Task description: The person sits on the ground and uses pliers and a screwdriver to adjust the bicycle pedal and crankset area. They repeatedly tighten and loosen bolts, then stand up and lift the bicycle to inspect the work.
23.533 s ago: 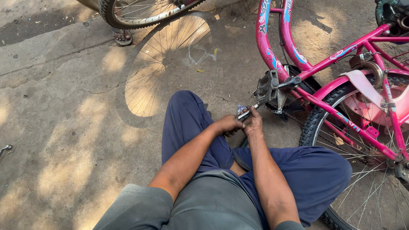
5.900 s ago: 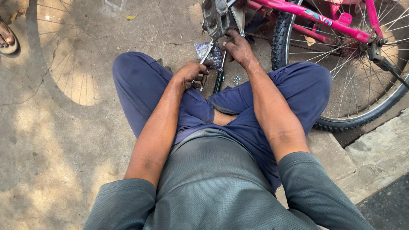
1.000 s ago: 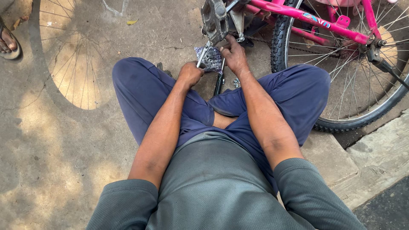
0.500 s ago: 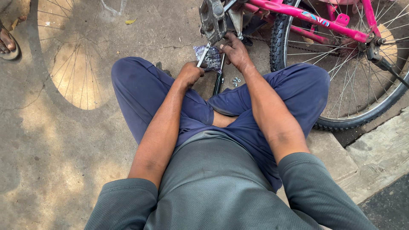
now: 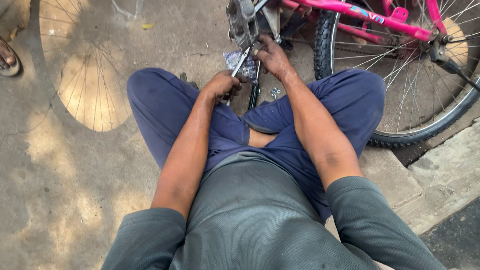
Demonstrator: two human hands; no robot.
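— Where do we stand? Our left hand [image 5: 221,85] has its fingers curled tight around the slim silver metal wrench [image 5: 239,64], which angles up to the grey block pedal [image 5: 243,21] of the pink bicycle [image 5: 370,17]. Our right hand [image 5: 271,56] rests by the dark crank arm [image 5: 255,86]; we cannot tell whether its fingers grip it.

— What worries us?

— The wrench sits at a slant. If it slips off, our knuckles could strike the pedal or the concrete ground [image 5: 75,165].

— And the small silver nuts [image 5: 274,92]?

— They lie loose on the ground beside our blue trouser leg [image 5: 350,105]; a knee shift could scatter them.
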